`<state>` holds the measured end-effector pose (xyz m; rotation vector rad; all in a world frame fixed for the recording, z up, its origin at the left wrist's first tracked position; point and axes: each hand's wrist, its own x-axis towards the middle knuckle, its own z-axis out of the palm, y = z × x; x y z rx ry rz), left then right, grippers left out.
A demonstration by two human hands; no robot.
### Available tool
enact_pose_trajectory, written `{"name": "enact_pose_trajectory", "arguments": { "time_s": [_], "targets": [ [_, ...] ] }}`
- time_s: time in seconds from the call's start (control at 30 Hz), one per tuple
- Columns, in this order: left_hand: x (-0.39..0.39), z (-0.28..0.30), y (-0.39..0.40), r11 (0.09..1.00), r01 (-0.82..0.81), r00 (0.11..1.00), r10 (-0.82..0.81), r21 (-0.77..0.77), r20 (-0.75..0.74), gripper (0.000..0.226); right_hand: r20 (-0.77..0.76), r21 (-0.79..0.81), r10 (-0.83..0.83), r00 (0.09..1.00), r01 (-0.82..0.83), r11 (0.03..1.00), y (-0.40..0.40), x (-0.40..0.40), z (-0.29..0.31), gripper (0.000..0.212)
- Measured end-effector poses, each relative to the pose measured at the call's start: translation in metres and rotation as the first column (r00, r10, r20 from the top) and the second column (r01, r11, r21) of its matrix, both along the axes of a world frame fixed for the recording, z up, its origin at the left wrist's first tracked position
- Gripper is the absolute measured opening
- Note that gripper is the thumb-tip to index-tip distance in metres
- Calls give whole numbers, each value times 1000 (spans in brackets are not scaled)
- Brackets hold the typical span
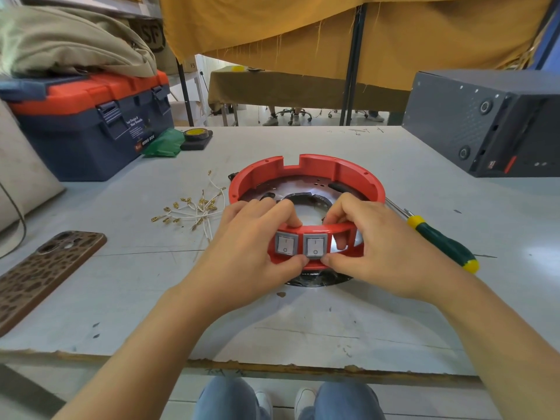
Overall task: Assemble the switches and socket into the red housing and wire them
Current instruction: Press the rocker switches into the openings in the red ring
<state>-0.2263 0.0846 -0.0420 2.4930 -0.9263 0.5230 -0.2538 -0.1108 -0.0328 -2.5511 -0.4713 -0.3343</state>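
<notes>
the fingers of the left hand are curled over the near wall of the red housing, thumb pressed below the switches; the right hand grips the same wall just beside it, fingers hooked inside the rim and thumb under the front edge. both hands are closed on the housing, which is held at the middle of the table.

the housing is judged a light, stiff plastic ring with thin walls that could flex or crack at the cut-outs; it is best held by the wall either side of the openings, as is done now.

two rocker switches are seated side by side in its near wall, and one opening to their right is unfilled; no socket can be made out.

left of the housing one bundle of white wires with brass terminals is laid; farther left one phone. right of the housing one screwdriver is lying. behind it to the left one toolbox and one tape roll are seen; behind to the right, one grey box.
</notes>
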Motion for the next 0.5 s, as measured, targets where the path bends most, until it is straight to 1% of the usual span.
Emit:
{"name": "enact_pose_trajectory", "arguments": {
  "time_s": [0.13, 0.33, 0.43, 0.5],
  "targets": [
    [0, 0, -1, 1000, -3, 1000, 3, -12, -1, 26, 34, 3, -11, 999, 11, 1000, 1, 0, -1, 26],
    [1, -1, 0, 1000, 7, 1000, -7, -16, -11, 25, 31, -16, -13, 999, 13, 1000, 1, 1, -1, 26],
    [1, -1, 1, 1000, 22, 999, -23, -16, -26, 23, 9, -16, 11, 1000, -11, 1000, -2, 1, 1, 25],
    [2, -1, 2, 998, 35, 998, -37, -45, -50, 20, -28, 14, 46, 999, -45, 999, -5, 1, 4, 21]
  ]
}}
